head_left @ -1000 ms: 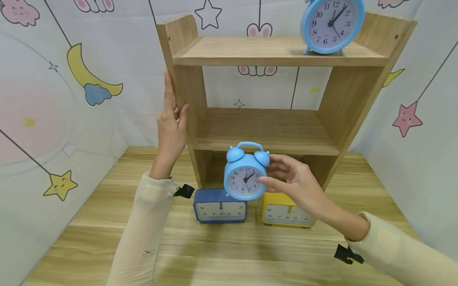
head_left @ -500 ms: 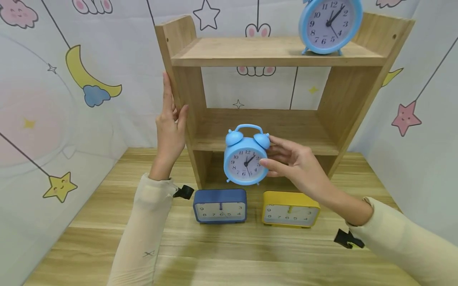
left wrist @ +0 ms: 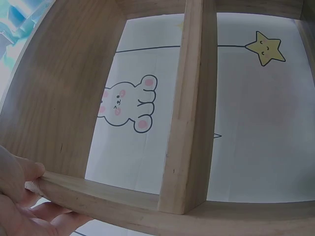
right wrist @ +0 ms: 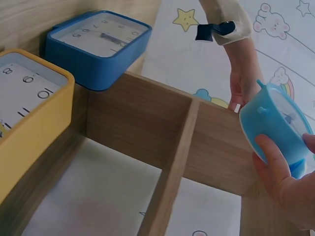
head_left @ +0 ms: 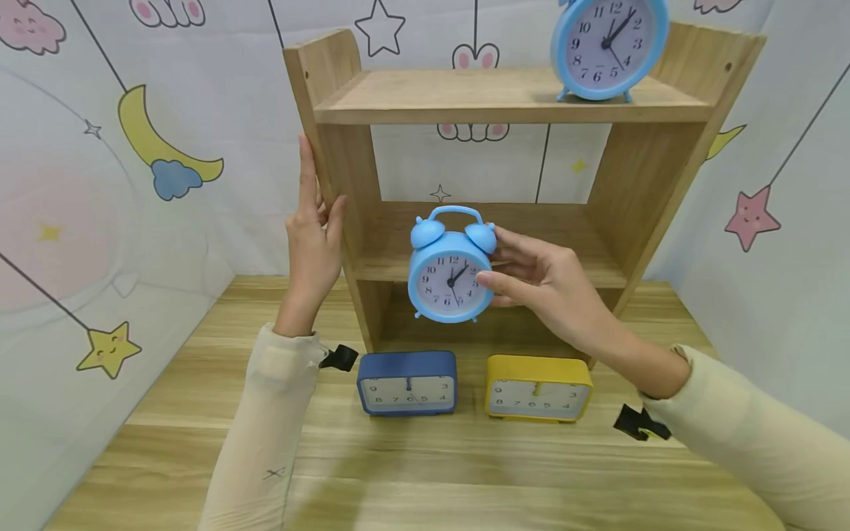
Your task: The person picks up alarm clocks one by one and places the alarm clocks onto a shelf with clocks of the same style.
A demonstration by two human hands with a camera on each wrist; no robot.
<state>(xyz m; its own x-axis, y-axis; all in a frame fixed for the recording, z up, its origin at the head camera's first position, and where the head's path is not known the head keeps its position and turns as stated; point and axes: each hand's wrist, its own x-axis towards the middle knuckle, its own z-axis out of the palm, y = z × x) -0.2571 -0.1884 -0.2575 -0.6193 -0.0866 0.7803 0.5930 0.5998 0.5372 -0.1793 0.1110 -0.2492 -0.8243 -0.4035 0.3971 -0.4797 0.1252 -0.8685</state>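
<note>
My right hand point(head_left: 554, 291) holds a light-blue twin-bell alarm clock point(head_left: 432, 276) by its right side, thumb at the dial and fingers behind. The clock is upright, in the air before the middle board. In the right wrist view, the fingers point(right wrist: 275, 162) lie against the round body of the alarm clock point(right wrist: 258, 120). My left hand point(head_left: 312, 251) grips the left side panel of a wooden shelf point(head_left: 505, 116), thumb at the front edge, other fingers along the outside. The left wrist view shows the thumb point(left wrist: 30, 169) over the panel's edge.
A matching light-blue alarm clock point(head_left: 584, 44) stands on the top board, at the right. On the wood-grain table point(head_left: 425, 472), a dark-blue rectangular clock point(head_left: 406, 363) and a yellow one point(head_left: 539, 369) stand before the shelf. A patterned white curtain point(head_left: 252, 96) hangs behind.
My right hand has lifted the alarm clock from just above the two rectangular clocks to the height of the middle board. The left hand has stayed on the shelf panel.
</note>
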